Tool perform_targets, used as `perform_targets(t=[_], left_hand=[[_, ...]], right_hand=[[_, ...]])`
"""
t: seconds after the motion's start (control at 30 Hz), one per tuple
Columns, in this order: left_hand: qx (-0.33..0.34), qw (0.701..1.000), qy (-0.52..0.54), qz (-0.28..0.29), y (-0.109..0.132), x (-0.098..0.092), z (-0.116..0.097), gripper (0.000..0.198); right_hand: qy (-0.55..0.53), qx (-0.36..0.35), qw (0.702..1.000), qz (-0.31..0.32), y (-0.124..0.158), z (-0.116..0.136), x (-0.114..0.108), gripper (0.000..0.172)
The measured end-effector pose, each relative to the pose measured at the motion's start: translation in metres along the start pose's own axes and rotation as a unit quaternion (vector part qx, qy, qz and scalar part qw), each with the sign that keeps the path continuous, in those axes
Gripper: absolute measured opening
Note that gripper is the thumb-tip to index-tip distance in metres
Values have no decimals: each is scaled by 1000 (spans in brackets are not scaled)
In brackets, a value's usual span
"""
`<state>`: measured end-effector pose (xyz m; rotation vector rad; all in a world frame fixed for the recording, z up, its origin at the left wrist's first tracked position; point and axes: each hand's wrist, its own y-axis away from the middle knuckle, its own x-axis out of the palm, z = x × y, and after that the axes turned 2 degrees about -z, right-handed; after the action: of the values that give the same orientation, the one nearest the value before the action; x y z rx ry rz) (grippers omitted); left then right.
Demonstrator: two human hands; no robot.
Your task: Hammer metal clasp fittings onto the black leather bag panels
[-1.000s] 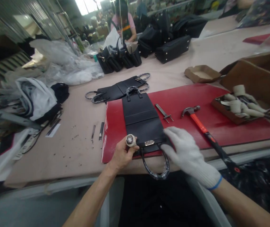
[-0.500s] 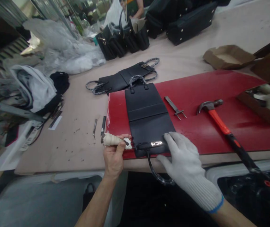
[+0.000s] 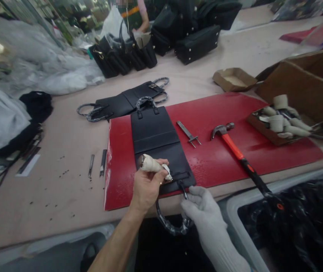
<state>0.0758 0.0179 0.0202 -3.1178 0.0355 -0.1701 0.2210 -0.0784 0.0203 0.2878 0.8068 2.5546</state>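
A black leather bag panel (image 3: 157, 130) lies on the red mat, a plastic-wrapped loop handle at each end. My bare left hand (image 3: 146, 190) is closed around a hand tool (image 3: 150, 164) wrapped in cream tape, over the panel's near end; its working tip is hard to make out. My right hand (image 3: 206, 213), in a white knitted glove, pinches the near handle (image 3: 171, 227) close to where it joins the panel. This handle hangs past the table's front edge. A dark strip with a slot-like outline (image 3: 182, 176) shows between my hands.
Right of the panel lie a two-pronged metal punch (image 3: 189, 135) and a claw hammer (image 3: 235, 149). A box of tape-wrapped tools (image 3: 274, 134) sits farther right. Behind are another bag panel (image 3: 127, 96) and finished black bags (image 3: 121, 56). A person stands across the table.
My left hand has moved the taped tool from beside the panel's left edge onto its near end. My right hand has left the panel surface and taken hold of the near handle.
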Motion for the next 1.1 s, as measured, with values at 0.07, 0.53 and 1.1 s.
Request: perform_targets(t=[0.07,0.53,1.1], left_hand=[[-14,1000,-9,7,-1,5,0,32],[-90,994,-41,48,2,13,2,30],[-87,995,25,36,-4,1,1,35]], right_hand=[[-50,13,998,29,2,-5,2,52],[-44,46,992,108,-1,-3,-1,44],[-80,21,976,201,-24,13,9,27]])
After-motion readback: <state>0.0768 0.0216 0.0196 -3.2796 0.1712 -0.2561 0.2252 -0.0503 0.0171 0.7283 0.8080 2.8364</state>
